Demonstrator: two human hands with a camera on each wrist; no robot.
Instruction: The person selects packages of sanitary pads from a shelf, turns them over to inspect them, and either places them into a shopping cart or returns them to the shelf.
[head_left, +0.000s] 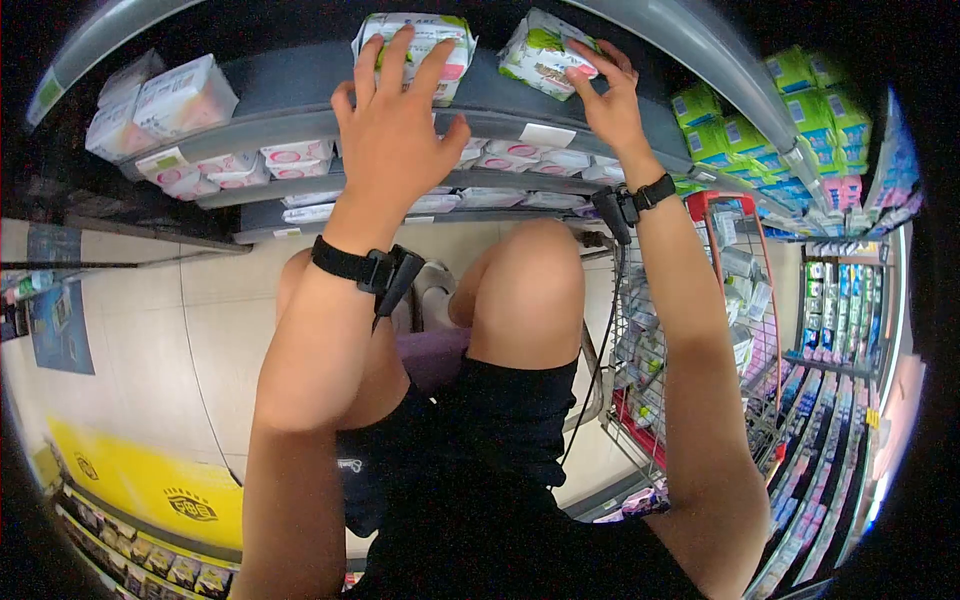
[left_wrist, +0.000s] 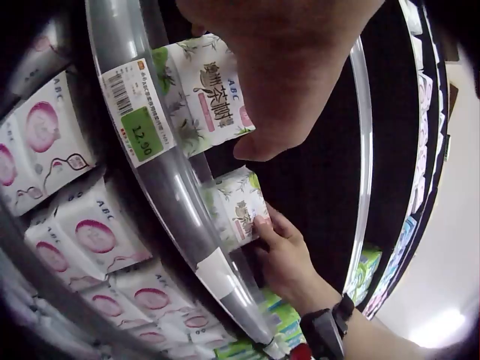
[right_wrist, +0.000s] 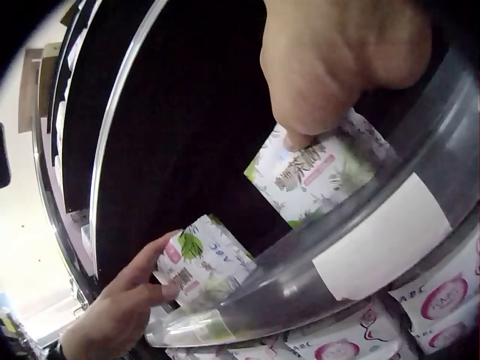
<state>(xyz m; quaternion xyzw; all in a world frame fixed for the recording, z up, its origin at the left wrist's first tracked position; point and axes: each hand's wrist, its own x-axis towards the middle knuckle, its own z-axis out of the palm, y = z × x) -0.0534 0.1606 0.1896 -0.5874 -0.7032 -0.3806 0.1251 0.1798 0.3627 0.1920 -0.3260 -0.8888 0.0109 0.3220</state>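
On the dark shelf [head_left: 290,85], my left hand [head_left: 395,135] lies over a white sanitary pad pack [head_left: 440,27] with green leaf prints. Its fingers are spread across the pack, and in the head view the thumb stands out to the side. Further right, my right hand [head_left: 615,108] pinches a second pack [head_left: 535,58] of the same look between thumb and fingers. That pack sits tilted at the shelf's front, a short gap from the first. The left wrist view shows "ABC" lettering on the left pack [left_wrist: 202,94].
White packs [head_left: 165,105] stand at the shelf's left end, green packs [head_left: 815,110] at its right. Pink-printed packs [left_wrist: 97,236] fill the tier below. A price label [left_wrist: 135,112] is on the shelf edge. A loaded shopping cart [head_left: 640,370] stands beside my right leg.
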